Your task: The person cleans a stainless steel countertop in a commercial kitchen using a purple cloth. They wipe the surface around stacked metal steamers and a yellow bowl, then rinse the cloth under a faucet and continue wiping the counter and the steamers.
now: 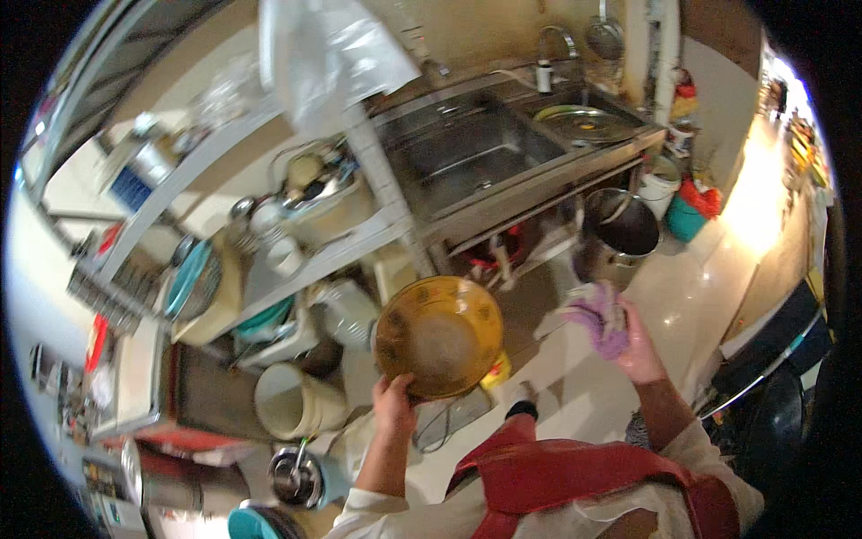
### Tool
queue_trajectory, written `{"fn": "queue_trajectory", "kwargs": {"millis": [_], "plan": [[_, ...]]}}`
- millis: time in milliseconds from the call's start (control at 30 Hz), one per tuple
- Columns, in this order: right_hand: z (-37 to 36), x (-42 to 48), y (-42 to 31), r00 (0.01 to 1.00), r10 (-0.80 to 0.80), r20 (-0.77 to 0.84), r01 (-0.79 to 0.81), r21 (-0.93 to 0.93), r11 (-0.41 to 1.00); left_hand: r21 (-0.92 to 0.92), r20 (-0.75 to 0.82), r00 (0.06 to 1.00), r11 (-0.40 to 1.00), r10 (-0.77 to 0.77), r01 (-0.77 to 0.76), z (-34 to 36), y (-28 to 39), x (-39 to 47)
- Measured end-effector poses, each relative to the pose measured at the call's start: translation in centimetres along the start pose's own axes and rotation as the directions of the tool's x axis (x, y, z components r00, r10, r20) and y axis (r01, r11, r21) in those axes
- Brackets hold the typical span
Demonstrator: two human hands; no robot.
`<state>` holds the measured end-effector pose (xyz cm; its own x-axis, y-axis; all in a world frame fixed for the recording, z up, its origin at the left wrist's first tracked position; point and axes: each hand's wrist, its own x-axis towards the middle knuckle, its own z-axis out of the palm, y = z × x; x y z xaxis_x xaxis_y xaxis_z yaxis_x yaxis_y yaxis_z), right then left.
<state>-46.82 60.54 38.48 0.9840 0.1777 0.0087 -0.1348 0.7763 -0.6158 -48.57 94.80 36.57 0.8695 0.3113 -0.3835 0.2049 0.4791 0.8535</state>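
Observation:
My left hand (pixel 394 403) grips the near rim of a round yellow-brown bowl (pixel 441 337), its inside turned towards me and bearing small dark and reddish patterns. At the right, my right hand (pixel 636 347) is closed around a bunched purple and whitish cloth (pixel 598 320), which is apart from the bowl. Beyond both hands stands a stainless steel sink (pixel 485 151) with two basins. A round metal tray or lid (pixel 586 126) lies in its right basin, below a curved faucet (pixel 562 34).
A large metal pot (pixel 619 232), a white bucket (pixel 658 185) and a teal bin (pixel 688 214) stand by the sink. Shelves (pixel 323 252) at the left hold containers. A cream bucket (pixel 296 402) is on the floor left of my left arm. A plastic bag (pixel 330 60) hangs above.

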Motion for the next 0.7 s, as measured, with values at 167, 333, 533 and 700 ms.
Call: {"fn": "queue_trajectory", "kwargs": {"millis": [167,333,533,700], "plan": [[-3.3,6.7,-6.0,0.999,0.042,-0.035,-0.035,0.189,0.981,-0.004,0.0,1.0,1.0,-0.001,0.001,8.7,1.5,7.5],[-10.7,11.3,-9.4,0.974,-0.16,-0.161,0.164,0.011,0.986,0.01,0.155,0.988,1.0,-0.023,0.021,15.6,2.7,16.7],[-17.4,19.8,-13.5,0.97,0.046,-0.24,0.055,0.399,0.915,0.063,0.127,0.992,0.998,-0.001,-0.008,23.4,2.2,26.6],[-16.8,34.0,-16.2,0.996,-0.088,-0.021,0.09,0.115,0.989,0.242,0.02,0.992,0.962,0.122,-0.123,28.5,0.2,34.8]]}}
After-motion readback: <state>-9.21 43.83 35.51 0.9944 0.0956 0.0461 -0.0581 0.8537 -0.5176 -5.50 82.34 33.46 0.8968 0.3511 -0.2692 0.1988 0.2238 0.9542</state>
